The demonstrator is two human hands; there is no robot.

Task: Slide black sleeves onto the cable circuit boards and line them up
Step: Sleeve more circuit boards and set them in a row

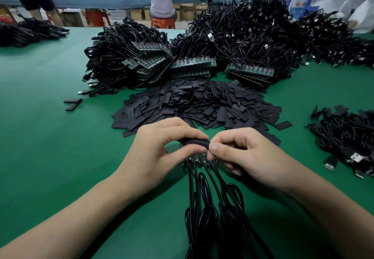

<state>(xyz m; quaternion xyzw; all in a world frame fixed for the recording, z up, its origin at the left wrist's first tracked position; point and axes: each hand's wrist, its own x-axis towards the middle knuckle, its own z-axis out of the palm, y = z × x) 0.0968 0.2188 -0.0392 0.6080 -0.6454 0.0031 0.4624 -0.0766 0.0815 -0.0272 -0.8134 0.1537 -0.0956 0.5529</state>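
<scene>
My left hand (162,149) pinches a black sleeve (197,143) between thumb and fingers, just above the green table. My right hand (240,153) grips the sleeve's right end with thumb and curled fingers. Under both hands lies a row of small circuit boards (199,159), mostly hidden, and their black cables (210,208) run toward me. A heap of loose black sleeves (202,104) spreads just beyond my hands. Behind it stand stacks of bare circuit boards (192,64) joined to big bundles of black cable.
A sleeved cable bundle (348,137) with USB plugs lies at the right. Two stray sleeves (72,103) sit at the left, more cables (28,31) at far left. A tall cable pile (253,25) fills the back. People work at a far table.
</scene>
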